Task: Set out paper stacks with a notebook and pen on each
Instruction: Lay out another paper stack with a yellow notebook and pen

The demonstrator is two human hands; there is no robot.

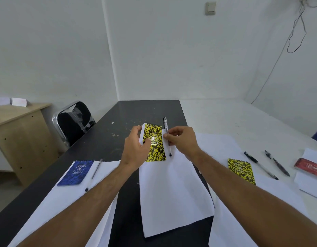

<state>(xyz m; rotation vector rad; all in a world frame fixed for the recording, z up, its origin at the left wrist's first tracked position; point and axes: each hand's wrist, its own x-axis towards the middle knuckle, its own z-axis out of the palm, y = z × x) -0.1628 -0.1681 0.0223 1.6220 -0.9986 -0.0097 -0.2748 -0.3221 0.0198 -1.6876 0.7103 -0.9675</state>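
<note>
Head view: left hand (pixel 136 148) pinches the yellow notebook (pixel 155 143) at its left edge, atop the middle stack (pixel 170 191). Right hand (pixel 180 139) nips the pen (pixel 167 136) just beside. Both seem light; the glossy cover may slide, so edges suit best.

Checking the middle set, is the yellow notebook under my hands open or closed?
Closed: the yellow notebook lies flat, its speckled cover showing, no pages spread.

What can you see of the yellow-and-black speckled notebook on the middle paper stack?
The yellow-and-black speckled notebook is a small glossy pad with a pale emblem on its cover. It lies flat at the far end of the middle white paper stack. The left hand grips its left edge; a clear pen, under the right hand, lies alongside.
</note>
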